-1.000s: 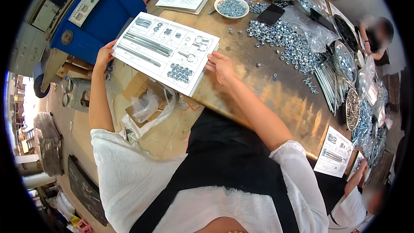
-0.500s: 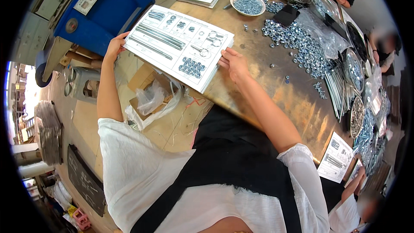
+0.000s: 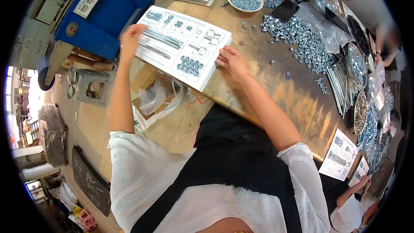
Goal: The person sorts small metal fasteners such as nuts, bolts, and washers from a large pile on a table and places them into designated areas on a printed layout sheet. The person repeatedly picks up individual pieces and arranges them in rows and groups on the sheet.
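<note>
The stack of printed sheets [image 3: 183, 48] lies at the edge of the bench [image 3: 297, 99], its long axis slanting down rightward between a blurred left hand [image 3: 131, 39] overlapping its left end and the right hand [image 3: 233, 63], fingers loosely curled at its right edge, neither grip being certain.

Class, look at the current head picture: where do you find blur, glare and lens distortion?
Head view: left hand blurred, right hand and printed top sheet clearer; head view: warm shine on the tabletop, a washed-out bright patch at far left; head view: fisheye bending toward the rim, with black rounded borders.
</note>
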The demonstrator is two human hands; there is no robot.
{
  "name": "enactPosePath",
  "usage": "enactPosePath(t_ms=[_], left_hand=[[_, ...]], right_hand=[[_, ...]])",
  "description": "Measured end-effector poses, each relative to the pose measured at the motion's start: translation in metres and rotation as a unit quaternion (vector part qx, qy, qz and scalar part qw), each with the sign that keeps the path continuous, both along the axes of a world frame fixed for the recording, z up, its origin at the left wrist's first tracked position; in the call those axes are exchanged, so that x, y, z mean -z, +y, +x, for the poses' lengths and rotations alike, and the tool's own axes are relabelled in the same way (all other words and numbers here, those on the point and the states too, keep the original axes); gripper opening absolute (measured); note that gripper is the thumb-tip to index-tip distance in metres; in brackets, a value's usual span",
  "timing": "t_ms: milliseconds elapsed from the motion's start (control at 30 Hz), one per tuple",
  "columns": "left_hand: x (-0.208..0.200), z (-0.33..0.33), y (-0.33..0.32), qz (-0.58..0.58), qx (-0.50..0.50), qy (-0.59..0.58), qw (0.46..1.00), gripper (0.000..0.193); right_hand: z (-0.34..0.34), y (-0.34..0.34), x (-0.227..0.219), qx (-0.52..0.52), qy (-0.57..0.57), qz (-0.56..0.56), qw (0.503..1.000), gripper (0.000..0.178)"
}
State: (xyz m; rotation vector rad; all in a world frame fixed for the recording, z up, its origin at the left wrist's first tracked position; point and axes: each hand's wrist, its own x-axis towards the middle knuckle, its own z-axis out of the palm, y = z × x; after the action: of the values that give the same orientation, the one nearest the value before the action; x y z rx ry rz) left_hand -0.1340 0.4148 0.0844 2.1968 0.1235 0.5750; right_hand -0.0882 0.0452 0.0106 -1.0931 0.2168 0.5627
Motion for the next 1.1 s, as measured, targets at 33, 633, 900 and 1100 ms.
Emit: enactPosePath(t_ms=[33, 633, 900, 1100], left_hand=[[-0.006, 0.002, -0.036, 0.066, 0.09, 0.038, 0.993, 0.016], [-0.014, 0.02, -0.139, 0.254, 0.238, 0.138, 0.927, 0.011], [-0.035, 0.011, -0.167, 0.186, 0.213, 0.158, 0.946, 0.022], [-0.064, -0.042, -0.237, 0.153, 0.274, -0.007, 0.949, 0.013]], right_hand=[[0.0, -0.001, 0.003, 0.006, -0.002, 0.01, 1.0, 0.029], [-0.03, -0.077, -0.006, -0.067, -0.009, 0.013, 0.998, 0.027], [-0.079, -0.239, -0.015, 0.088, -0.065, -0.049, 0.993, 0.026], [-0.176, -0.471, -0.016, 0.556, -0.173, -0.367, 0.726, 0.022]])
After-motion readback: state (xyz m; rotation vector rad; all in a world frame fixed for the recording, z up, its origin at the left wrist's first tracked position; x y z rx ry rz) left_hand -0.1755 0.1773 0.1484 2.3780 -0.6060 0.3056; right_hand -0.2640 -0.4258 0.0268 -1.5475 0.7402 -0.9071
